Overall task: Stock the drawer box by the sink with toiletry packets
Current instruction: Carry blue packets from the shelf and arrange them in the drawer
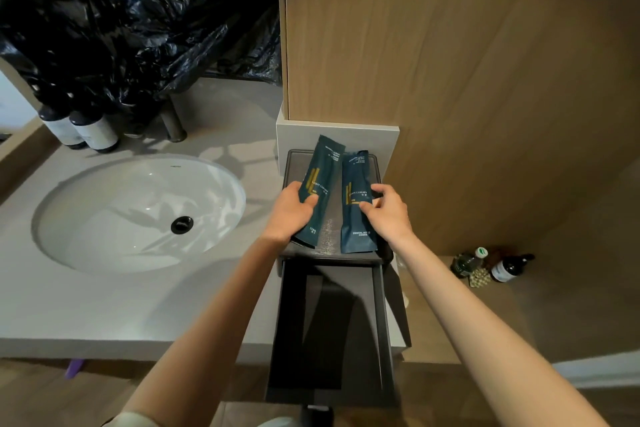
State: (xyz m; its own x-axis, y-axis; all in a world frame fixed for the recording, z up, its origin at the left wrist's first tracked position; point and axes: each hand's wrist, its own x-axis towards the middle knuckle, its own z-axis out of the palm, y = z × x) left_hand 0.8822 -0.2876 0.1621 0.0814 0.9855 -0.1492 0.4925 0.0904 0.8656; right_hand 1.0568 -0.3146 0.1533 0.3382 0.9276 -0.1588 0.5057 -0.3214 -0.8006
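Note:
A dark grey drawer box (377,170) stands on the counter right of the sink. Its drawer (332,329) is pulled out toward me and looks dark and empty inside. Two dark teal toiletry packets lie on the box top. My left hand (294,210) grips the left packet (323,170), thumb on its face, and the packet's far end tilts up. My right hand (384,211) pinches the right packet (356,194) at its right edge, thumb and fingers curled on it.
The white oval sink (138,211) sits in the grey counter (104,305) to the left. Two dark bottles (86,130) and a faucet base (173,125) stand behind it under a black plastic sheet (138,10). A wood panel (450,62) rises behind the box. Bottles (491,265) stand at right.

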